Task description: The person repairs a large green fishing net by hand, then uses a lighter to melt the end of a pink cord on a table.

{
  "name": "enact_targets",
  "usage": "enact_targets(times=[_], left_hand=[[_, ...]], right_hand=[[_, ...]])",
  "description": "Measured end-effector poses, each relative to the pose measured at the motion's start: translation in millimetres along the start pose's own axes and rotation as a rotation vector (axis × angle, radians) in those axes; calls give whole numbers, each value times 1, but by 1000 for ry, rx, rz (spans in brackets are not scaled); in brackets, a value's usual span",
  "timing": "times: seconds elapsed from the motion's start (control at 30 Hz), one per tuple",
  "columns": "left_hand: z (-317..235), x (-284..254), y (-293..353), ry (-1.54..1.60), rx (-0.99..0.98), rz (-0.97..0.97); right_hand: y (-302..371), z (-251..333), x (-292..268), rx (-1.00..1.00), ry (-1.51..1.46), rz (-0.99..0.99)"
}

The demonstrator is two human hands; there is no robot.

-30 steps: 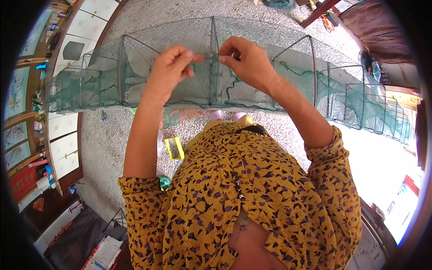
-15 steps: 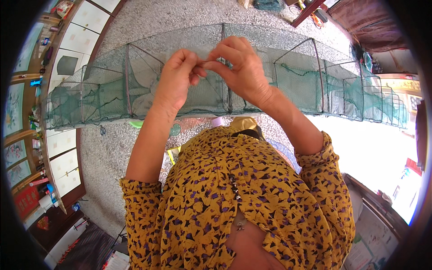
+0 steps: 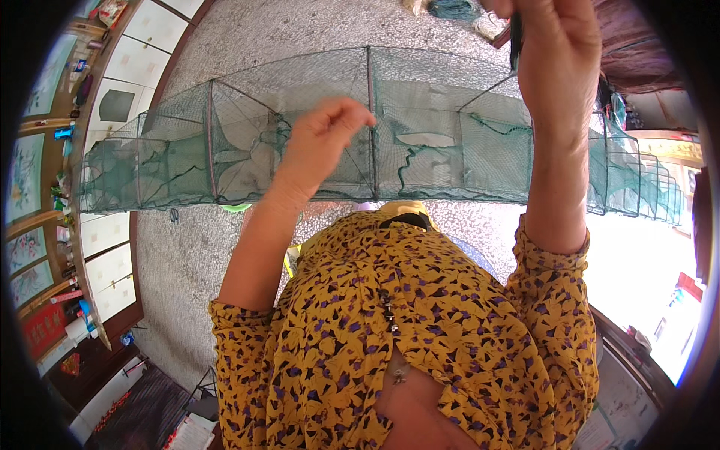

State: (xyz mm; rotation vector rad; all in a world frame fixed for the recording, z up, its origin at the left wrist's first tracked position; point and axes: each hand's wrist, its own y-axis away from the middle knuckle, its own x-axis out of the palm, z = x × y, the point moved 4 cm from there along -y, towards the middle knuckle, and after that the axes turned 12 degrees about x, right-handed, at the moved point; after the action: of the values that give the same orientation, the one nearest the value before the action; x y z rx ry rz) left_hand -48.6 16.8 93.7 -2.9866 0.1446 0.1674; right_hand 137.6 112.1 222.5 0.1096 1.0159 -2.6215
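Note:
A long green net trap [image 3: 491, 169] on dark rectangular frames stretches across in front of me. My left hand [image 3: 319, 146] is over its middle, near an upright frame rod [image 3: 370, 82]. Thumb and fingertips are pinched together there, and whatever they hold is too small to make out. My right hand [image 3: 559, 60] is raised at the top edge of the picture, above the right part of the trap. Its fingers are curled in and partly cut off. A narrow dark thing [image 3: 515, 43] shows beside them; I cannot tell whether the hand holds it.
Pale cabinets [image 3: 142, 60] and a shelf with small items run along the left. A speckled floor [image 3: 176, 262] lies under the trap. Bundled green netting [image 3: 454, 9] rests at the far side. A light green rim [image 3: 238, 208] peeks out below the trap's near edge.
My hands were together over the middle of the trap, fingertips meeting on something thin. The right has moved up and to the right; the left has dropped slightly and stays pinched.

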Motion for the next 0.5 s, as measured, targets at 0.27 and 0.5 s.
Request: enact_targets(times=[0.27,0.5], left_hand=[[-7,-35,-4,322,-153,-266],[-3,-30,3,209,-82,-98]], right_hand=[[76,-40,40,243,644,322],[97,-62,59,395,577,312]])
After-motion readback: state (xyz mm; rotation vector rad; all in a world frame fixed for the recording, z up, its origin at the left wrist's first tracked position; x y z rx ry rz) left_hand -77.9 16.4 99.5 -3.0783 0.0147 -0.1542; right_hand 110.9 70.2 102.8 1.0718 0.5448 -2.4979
